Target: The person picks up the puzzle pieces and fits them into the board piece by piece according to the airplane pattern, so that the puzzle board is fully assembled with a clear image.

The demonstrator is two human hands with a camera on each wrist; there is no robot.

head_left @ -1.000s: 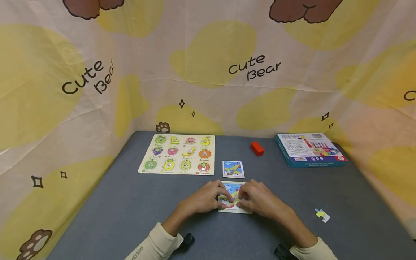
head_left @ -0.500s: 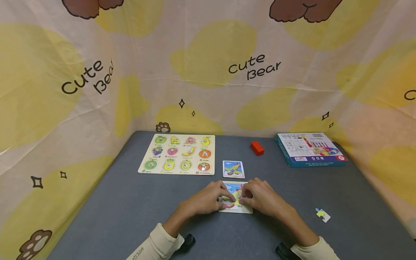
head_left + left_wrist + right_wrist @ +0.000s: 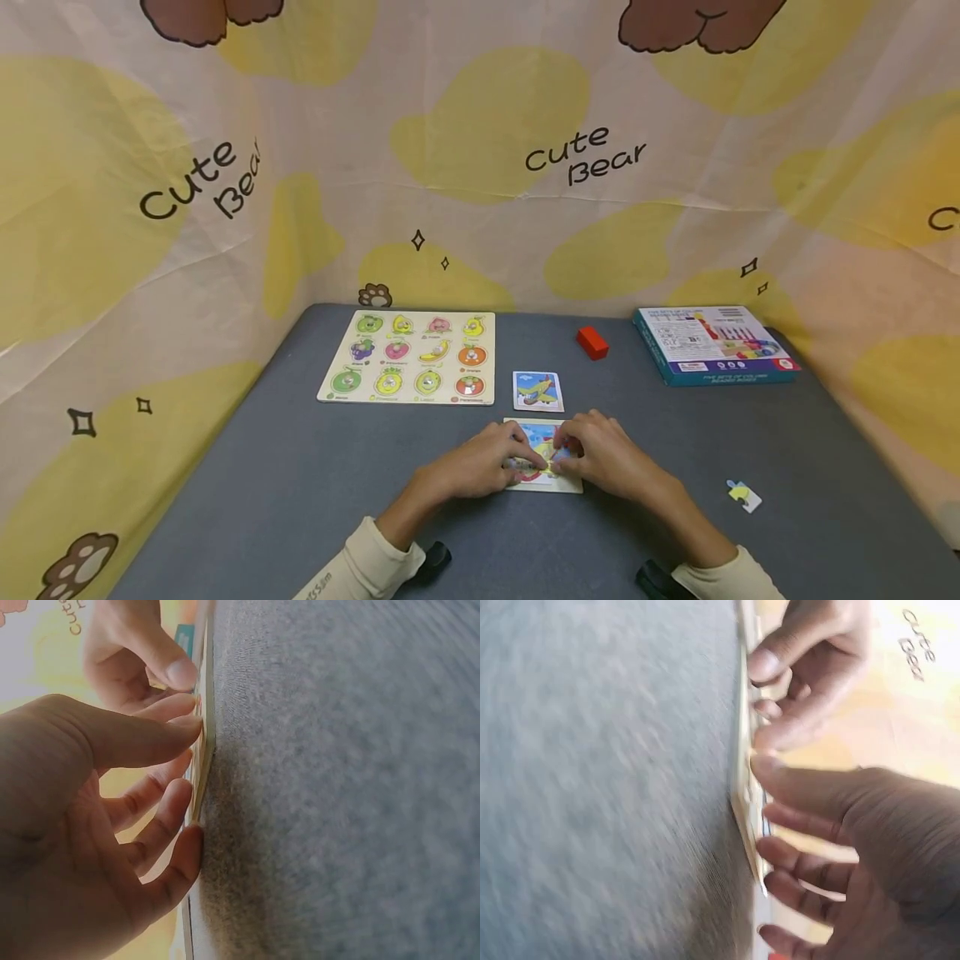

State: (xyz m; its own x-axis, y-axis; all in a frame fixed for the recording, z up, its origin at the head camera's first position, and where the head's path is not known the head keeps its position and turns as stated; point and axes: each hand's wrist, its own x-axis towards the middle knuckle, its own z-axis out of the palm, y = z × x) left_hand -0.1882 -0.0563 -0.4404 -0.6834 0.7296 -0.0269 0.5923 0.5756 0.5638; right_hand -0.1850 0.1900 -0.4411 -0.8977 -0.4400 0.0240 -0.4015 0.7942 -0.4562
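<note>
A small jigsaw board (image 3: 542, 433) with an airplane picture lies on the grey table, between both hands. My left hand (image 3: 474, 458) rests on its left side; the thumb touches near the front, and the outstretched index finger presses on the picture. In the left wrist view, my left fingers (image 3: 187, 791) touch along the board's edge. My right hand (image 3: 609, 457) is over the right half, its thumb and index finger pinching what looks like a small puzzle piece (image 3: 555, 456), mostly covered by the fingertips. One loose yellow, blue and white puzzle piece (image 3: 744, 496) lies to the right.
Just behind the board sits an airplane picture card (image 3: 537, 392). A fruit puzzle board (image 3: 411, 367) lies at the back left, a red block (image 3: 592, 342) at the back middle, and a teal-sided toy box (image 3: 720, 346) at the back right. A printed cloth stands behind the table.
My right fingertips have shifted slightly over the board and drawn closer together. The left index finger has slid a little to the right across the picture. The loose piece stays put.
</note>
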